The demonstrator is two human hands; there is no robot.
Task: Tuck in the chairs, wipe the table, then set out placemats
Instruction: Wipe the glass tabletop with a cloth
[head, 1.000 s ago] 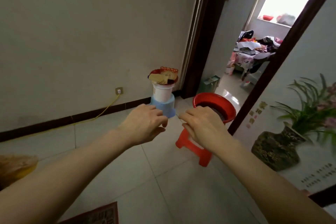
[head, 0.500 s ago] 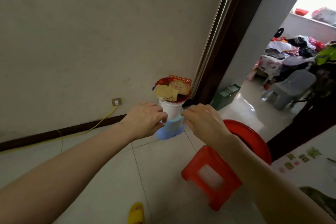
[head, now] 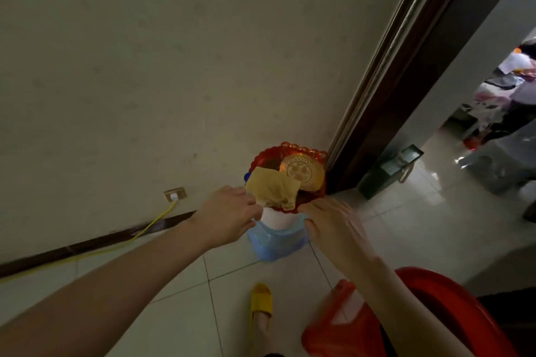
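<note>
A folded yellow cloth (head: 272, 189) and a round golden lace placemat (head: 303, 172) lie in a red scalloped tray (head: 268, 153). The tray sits on a white bucket (head: 275, 219), which stands on a blue stool (head: 275, 245) against the wall. My left hand (head: 229, 217) is curled, its fingertips at the cloth's lower left edge; whether it grips the cloth is not visible. My right hand (head: 333, 223) has its fingers spread and reaches just under the tray's right rim, beside the bucket.
A red plastic stool (head: 333, 327) and a red basin (head: 435, 290) are at lower right. My foot in a yellow slipper (head: 261, 300) stands on the tiles. A dark door frame (head: 385, 95), a green box (head: 388, 172), and a wall socket (head: 175, 194) with a yellow cable are nearby.
I have stepped closer to the tray stack. Both hands moved forward and now reach the tray, and my right hand's fingers have spread out.
</note>
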